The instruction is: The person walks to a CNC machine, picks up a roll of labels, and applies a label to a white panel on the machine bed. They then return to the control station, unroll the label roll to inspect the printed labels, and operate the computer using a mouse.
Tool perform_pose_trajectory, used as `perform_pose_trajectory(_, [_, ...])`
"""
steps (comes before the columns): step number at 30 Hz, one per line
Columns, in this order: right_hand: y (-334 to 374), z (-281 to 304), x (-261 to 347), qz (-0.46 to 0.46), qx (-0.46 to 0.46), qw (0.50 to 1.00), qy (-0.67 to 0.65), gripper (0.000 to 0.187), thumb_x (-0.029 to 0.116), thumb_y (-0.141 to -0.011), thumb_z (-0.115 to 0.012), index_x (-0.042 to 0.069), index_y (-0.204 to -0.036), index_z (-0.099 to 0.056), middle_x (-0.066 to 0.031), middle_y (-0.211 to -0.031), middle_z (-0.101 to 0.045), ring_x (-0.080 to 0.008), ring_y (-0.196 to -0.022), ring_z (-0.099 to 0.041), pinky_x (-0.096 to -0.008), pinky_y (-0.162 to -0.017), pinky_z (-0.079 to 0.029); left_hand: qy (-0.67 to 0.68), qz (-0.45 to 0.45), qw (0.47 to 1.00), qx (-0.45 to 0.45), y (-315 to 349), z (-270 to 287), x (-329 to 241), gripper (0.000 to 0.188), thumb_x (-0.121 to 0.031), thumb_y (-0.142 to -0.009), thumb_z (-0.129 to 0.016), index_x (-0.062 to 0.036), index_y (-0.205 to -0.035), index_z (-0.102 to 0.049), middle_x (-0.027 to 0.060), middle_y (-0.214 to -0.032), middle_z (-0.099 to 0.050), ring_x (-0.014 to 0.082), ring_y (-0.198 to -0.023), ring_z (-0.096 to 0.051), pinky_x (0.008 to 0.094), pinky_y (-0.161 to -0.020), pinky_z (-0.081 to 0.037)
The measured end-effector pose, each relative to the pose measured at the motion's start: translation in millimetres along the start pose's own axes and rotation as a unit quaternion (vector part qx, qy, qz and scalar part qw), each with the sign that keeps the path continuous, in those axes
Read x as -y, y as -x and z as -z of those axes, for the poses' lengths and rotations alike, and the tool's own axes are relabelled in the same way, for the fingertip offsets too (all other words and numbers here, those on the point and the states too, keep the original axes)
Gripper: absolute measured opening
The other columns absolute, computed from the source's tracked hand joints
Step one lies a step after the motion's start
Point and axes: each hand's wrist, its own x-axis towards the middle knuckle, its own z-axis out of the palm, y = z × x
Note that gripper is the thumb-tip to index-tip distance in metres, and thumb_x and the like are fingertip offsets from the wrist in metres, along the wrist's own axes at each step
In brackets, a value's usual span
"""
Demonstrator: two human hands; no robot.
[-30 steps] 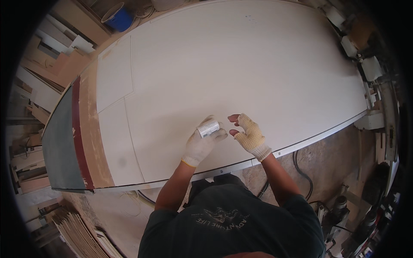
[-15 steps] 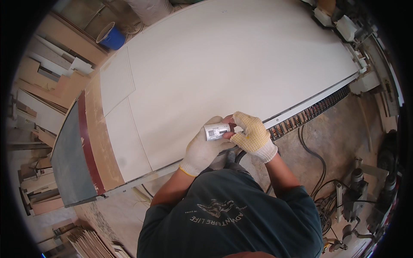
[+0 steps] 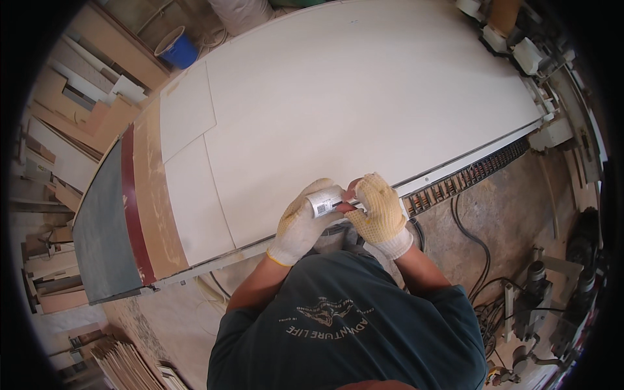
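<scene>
A curved white printed label (image 3: 322, 204), possibly on a roll, lies across the fingers of my left hand (image 3: 296, 224). That hand wears a pale knitted glove and is closed around the label. At the label's right end, the bare fingertips of my right hand (image 3: 379, 211) pinch its edge; the glove there is cream with yellow dots. Both hands are close together over the near edge of a big white panel (image 3: 364, 97), just in front of my body. What lies under the label and between the fingertips is partly hidden.
At the panel's left end run tan, dark red and grey strips (image 3: 107, 221). A cable chain (image 3: 455, 182) follows the near right edge, with machine parts (image 3: 530, 55) beyond. Board offcuts (image 3: 84, 97) and a blue bucket (image 3: 177, 49) stand at the left. Black cables (image 3: 478, 247) lie on the floor.
The label has turned in my left hand, so less of its printed face shows. My right fingers have shifted slightly along its right end. The whole view has moved a little.
</scene>
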Motion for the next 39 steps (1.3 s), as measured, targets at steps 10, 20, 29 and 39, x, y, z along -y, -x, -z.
perform_pose_trajectory(10, [-3, -13, 7, -0.015, 0.01, 1.0, 0.011, 0.026, 0.013, -0.077, -0.086, 0.007, -0.098, -0.071, -0.0098, -0.091, -0.066, -0.0351, -0.087, -0.066, -0.0467, -0.073, -0.054, 0.022, -0.002, 1.0, -0.001, 6, 4, -12, 0.066, -0.043, -0.113, -0.049, 0.0055, -0.156, -0.041, 0.0233, -0.148, -0.056, 0.0391, -0.141, -0.055, 0.0603, -0.119, -0.046])
perform_pose_trajectory(20, [13, -14, -5, -0.032, -0.014, 0.999, -0.021, 0.025, 0.009, -0.078, -0.087, 0.004, -0.099, -0.073, -0.0125, -0.093, -0.068, -0.0324, -0.085, -0.068, -0.0422, -0.072, -0.055, -0.052, 0.026, 0.998, -0.001, 1, 9, -5, 0.061, -0.041, -0.113, -0.051, 0.0036, -0.154, -0.046, 0.0212, -0.149, -0.056, 0.0374, -0.143, -0.053, 0.0596, -0.121, -0.045])
perform_pose_trajectory(29, [23, -6, -15, -0.079, -0.03, 0.995, -0.048, 0.023, 0.005, -0.079, -0.088, 0.003, -0.092, -0.069, -0.0125, -0.091, -0.069, -0.0293, -0.08, -0.071, -0.0386, -0.069, -0.055, -0.033, 0.023, 0.999, 0.006, -11, -5, 6, 0.067, -0.045, -0.111, -0.055, 0.0041, -0.154, -0.045, 0.0193, -0.149, -0.057, 0.0342, -0.142, -0.055, 0.0562, -0.121, -0.045])
perform_pose_trajectory(39, [21, 2, -16, -0.115, -0.034, 0.987, -0.109, 0.021, 0.009, -0.081, -0.086, 0.003, -0.094, -0.07, -0.0117, -0.092, -0.07, -0.0306, -0.084, -0.073, -0.0404, -0.074, -0.057, -0.035, 0.007, 0.999, -0.012, -14, -17, 9, 0.069, -0.046, -0.109, -0.059, 0.0047, -0.154, -0.045, 0.0211, -0.147, -0.058, 0.0336, -0.142, -0.055, 0.0538, -0.12, -0.046])
